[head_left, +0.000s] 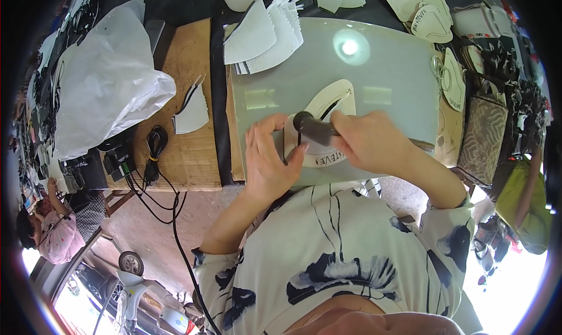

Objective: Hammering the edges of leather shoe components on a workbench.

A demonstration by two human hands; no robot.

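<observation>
A white curved template (335, 96) with dark lettering and a dark slot lies on the grey-green board in front of me. My left hand (268, 156) is at its left side, fingers bent and thumb against the edge, holding it against the board. In my right hand (374, 141) is a hammer (314, 129), gripped by its handle close to the dark head. The handle's far end sticks out to the right beneath my wrist. The hammer head is over the template, beside my left fingertips, and hides part of it. Whether it touches cannot be made out.
White curved pieces (252, 39) are stacked at the board's far left corner. More lettered templates (430, 20) lie at the far right. A patterned pouch (483, 127) is on the right. Leftward are a white plastic bag (111, 77), a single white piece (192, 111) and a coiled black cable (156, 148).
</observation>
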